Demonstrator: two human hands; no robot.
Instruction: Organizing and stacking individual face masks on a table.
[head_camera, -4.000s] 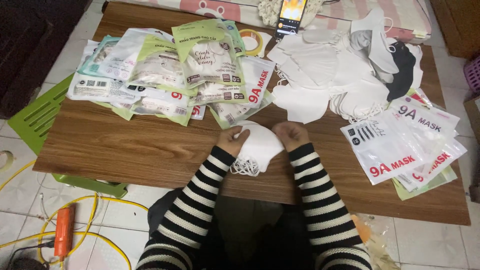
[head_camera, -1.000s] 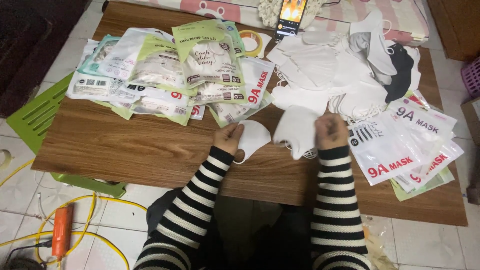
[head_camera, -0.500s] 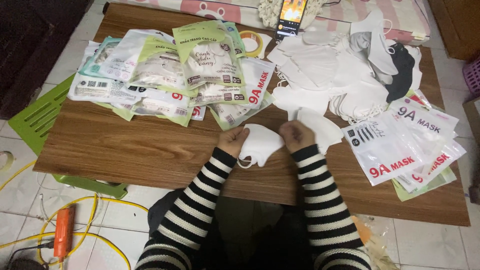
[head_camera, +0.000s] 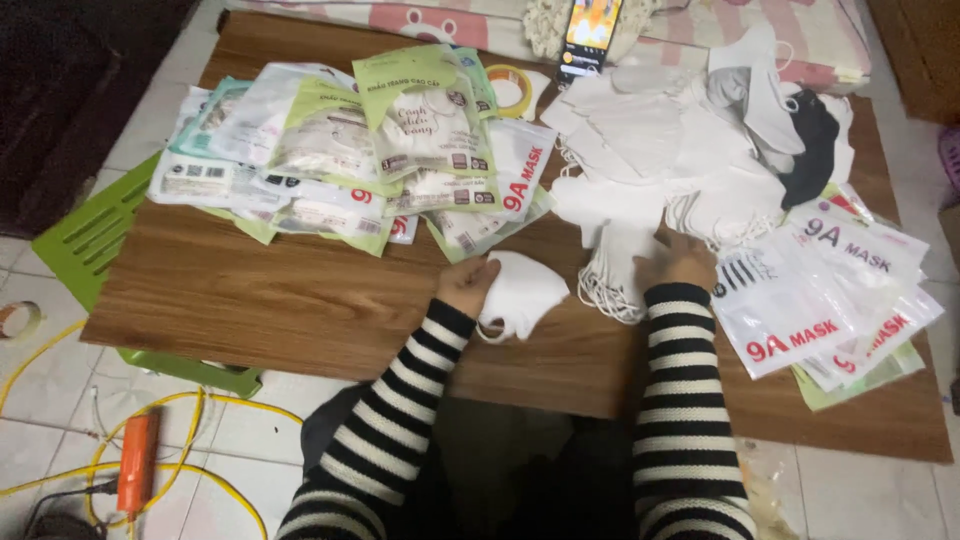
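The left hand (head_camera: 466, 285) pinches the edge of a folded white fabric face mask (head_camera: 520, 292), which lies on the bare wood-grain tabletop (head_camera: 260, 290) near its front edge, its ear loop hanging just under the hand. The fingers are closed on the mask's left side. The right hand (head_camera: 678, 265) is apart from the left, over at the foot of a heap of loose white masks (head_camera: 650, 150), fingers curled down onto a small stack of white masks with bunched ear loops (head_camera: 610, 275); whether it actually grips one or only rests on them cannot be told. Both arms wear black-and-white striped sleeves (head_camera: 400, 400).

The held mask sits between the two hands, just beside the looped stack and not touching the packets behind it.

Behind the left hand a fan of filled clear and green printed mask packets (head_camera: 350, 150) spreads across the table's left half. To the right of the right hand lies a pile of empty white plastic sleeves with red lettering (head_camera: 830, 290), overlapping one another. On top of the loose heap rest a grey mask (head_camera: 735, 90) and a black mask (head_camera: 810, 150) (the only dark ones in sight). A roll of yellow tape (head_camera: 510, 88) and an upright phone with a lit screen (head_camera: 588, 30) stand at the far edge. On the tiled floor to the left are a green slatted plastic tray (head_camera: 90, 235), a yellow cable (head_camera: 200, 400) and an orange tool (head_camera: 137, 465).
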